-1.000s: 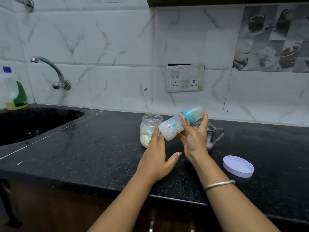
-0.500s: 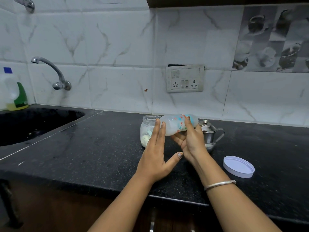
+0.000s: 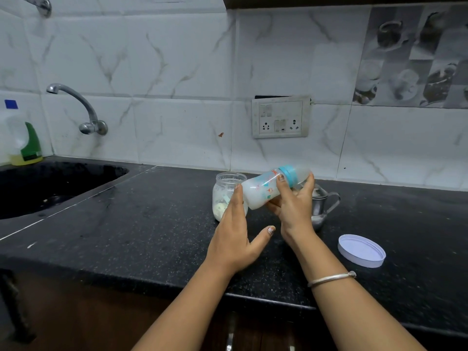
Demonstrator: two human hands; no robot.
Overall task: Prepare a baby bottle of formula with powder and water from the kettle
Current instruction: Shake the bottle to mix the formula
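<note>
Head view, tell me: where's the baby bottle (image 3: 263, 191)?
— Off the counter (image 3: 152, 224), in the air just in front of the powder jar (image 3: 225, 196) and the steel kettle (image 3: 324, 206). It is tipped nearly flat, base down to the left, capped end up to the right.
— Who has it?
— The right hand (image 3: 293, 206) is wrapped round it, with the thumb across the printed body beside the teal collar (image 3: 287, 174) and the fingers behind. The left hand (image 3: 233, 236) is flat, fingers straight, tips at the base. I can't tell if they touch.
— How will it handle?
— I'd say light, stiff plastic, smooth enough to slip if wet. It looks milky inside, so the weight should shift as it tips.
— Best hold?
— Probably round the body below the collar. The clear cap might pop off if it is gripped there.
</note>
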